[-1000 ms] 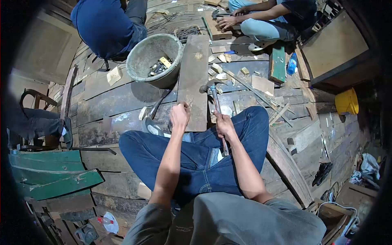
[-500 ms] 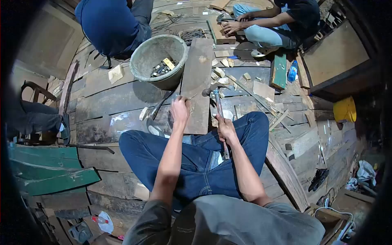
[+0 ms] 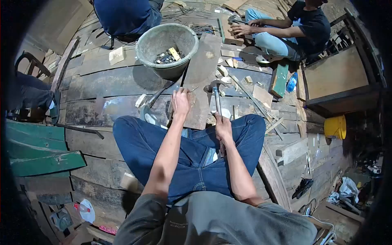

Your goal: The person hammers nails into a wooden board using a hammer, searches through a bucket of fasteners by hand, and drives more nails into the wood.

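My left hand [image 3: 181, 103] is closed in a pinch on a thin nail [image 3: 195, 88], which sticks out to the right over a long wooden board [image 3: 210, 57]. The board lies flat in front of my crossed legs. My right hand [image 3: 223, 129] is wrapped around the handle of a claw hammer [image 3: 217, 100]. The hammer's head is up near the board's right edge, close to the nail, and the handle's lower end reaches down to my lap. Just beyond my left hand stands a grey bucket [image 3: 143, 55] holding dark pieces and a yellow block.
Wood scraps [image 3: 223, 71] and thin strips lie right of the board. A person [image 3: 306, 28] with a hammer sits at the upper right; another person [image 3: 122, 16] sits beyond the bucket. Green planks [image 3: 45, 159] lie left, a yellow bucket [image 3: 335, 127] stands right.
The view has shifted a little, so the bucket and board appear farther right and higher. The hammer's head has moved slightly up and right in view. Both hands keep their hold.
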Action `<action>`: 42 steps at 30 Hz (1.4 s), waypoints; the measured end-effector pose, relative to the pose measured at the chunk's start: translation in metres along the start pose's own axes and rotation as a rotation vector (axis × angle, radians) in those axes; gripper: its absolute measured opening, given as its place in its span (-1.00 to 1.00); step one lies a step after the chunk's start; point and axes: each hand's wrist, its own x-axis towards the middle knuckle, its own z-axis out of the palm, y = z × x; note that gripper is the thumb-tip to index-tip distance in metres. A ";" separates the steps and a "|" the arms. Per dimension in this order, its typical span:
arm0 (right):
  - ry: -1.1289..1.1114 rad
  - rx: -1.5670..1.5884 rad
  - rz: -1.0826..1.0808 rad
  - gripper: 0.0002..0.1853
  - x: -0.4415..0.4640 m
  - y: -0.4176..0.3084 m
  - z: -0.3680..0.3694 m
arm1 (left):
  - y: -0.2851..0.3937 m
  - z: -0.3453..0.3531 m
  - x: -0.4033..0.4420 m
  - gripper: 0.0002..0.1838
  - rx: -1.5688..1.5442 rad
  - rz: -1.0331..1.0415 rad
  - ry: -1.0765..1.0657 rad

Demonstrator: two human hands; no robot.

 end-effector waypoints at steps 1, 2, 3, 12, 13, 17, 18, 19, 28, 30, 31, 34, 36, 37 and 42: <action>0.026 -0.045 -0.020 -0.40 -0.007 -0.009 -0.001 | 0.000 0.000 -0.001 -0.84 0.004 0.010 0.015; 0.049 -0.102 -0.086 -0.40 -0.002 0.000 0.003 | 0.000 0.000 -0.001 -0.84 -0.006 0.005 0.024; 0.073 -0.160 -0.154 -0.40 -0.001 0.000 0.007 | 0.000 0.000 -0.002 -0.84 -0.016 0.000 0.035; 0.168 -0.245 -0.403 -0.47 -0.025 -0.033 0.017 | -0.012 0.013 -0.005 -0.84 -0.111 -0.054 0.119; 0.174 -0.252 -0.410 -0.48 -0.023 -0.033 0.020 | -0.012 0.013 -0.007 -0.85 -0.090 -0.032 0.141; 0.149 -0.355 -0.404 -0.48 -0.005 -0.016 0.032 | -0.013 0.013 -0.005 -0.85 -0.087 0.007 0.152; 0.164 -0.332 -0.403 -0.48 -0.007 -0.021 0.031 | -0.013 0.013 -0.005 -0.84 -0.107 0.001 0.131; 0.178 -0.311 -0.402 -0.48 -0.008 -0.025 0.030 | -0.012 0.013 -0.004 -0.83 -0.127 -0.002 0.144; 0.195 -0.421 -0.373 -0.52 -0.012 -0.024 0.027 | -0.013 0.014 -0.007 -0.74 -0.099 0.024 0.152; 0.170 -0.319 -0.405 -0.48 -0.010 -0.028 0.024 | -0.013 0.013 -0.007 -0.74 -0.097 -0.026 0.096; 0.164 -0.286 -0.415 -0.47 -0.013 -0.030 0.023 | -0.016 0.012 -0.009 -0.75 -0.076 0.014 0.117; 0.146 -0.317 -0.396 -0.45 -0.016 -0.025 0.025 | -0.016 0.015 -0.008 -0.75 -0.068 0.036 0.169; 0.112 -0.463 -0.419 -0.45 -0.005 -0.020 0.024 | -0.015 0.011 -0.006 -0.74 -0.062 0.007 0.075; 0.133 -0.447 -0.373 -0.45 -0.006 -0.024 0.023 | -0.014 0.009 -0.007 -0.73 -0.068 0.000 0.063; 0.142 -0.386 -0.439 -0.46 -0.020 -0.045 0.013 | -0.015 0.011 -0.008 -0.72 -0.034 -0.010 0.108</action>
